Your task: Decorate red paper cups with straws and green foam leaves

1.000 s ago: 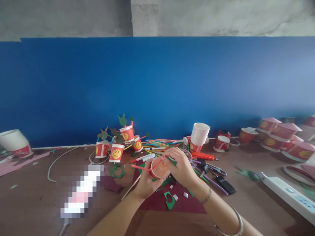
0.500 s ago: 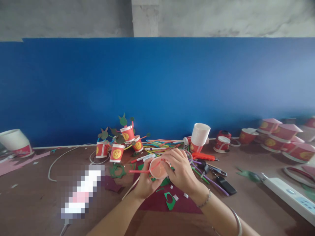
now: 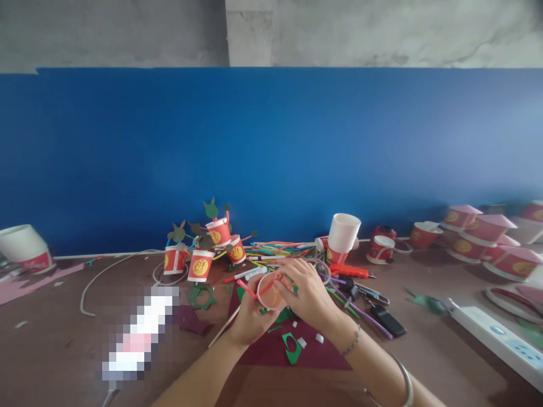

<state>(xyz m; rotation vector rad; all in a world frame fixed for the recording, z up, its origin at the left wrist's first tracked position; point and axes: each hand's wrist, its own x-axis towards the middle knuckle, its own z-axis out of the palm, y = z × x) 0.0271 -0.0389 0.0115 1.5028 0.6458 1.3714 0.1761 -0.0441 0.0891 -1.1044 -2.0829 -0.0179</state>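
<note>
My left hand (image 3: 251, 317) is wrapped round a paper cup (image 3: 270, 299), its open mouth tilted toward me. A red straw (image 3: 246, 289) sticks out at the cup's left side, and a red length of it shows inside the cup. My right hand (image 3: 309, 293) bends over the cup's right rim, its thumb and fingertips pinched on the straw's inner end. Part of the cup's outside is hidden by my fingers. Beneath the hands lies a dark red sheet (image 3: 309, 351) with a green paper offcut (image 3: 292, 348) and white scraps.
Red cups with straws and green paper shapes (image 3: 201, 265) stand back left. Behind the hands lie loose straws (image 3: 280, 249), a tall cup stack (image 3: 343, 237) and an orange hot-glue gun or cutter-like tool (image 3: 351, 271). A power strip (image 3: 498, 339) and pink-topped cups (image 3: 490, 229) are on the right.
The straw's outer end, which pointed straight left, now slants up-left and shows shorter. Both hands stay at the cup, with the right fingers slightly lower and further left.
</note>
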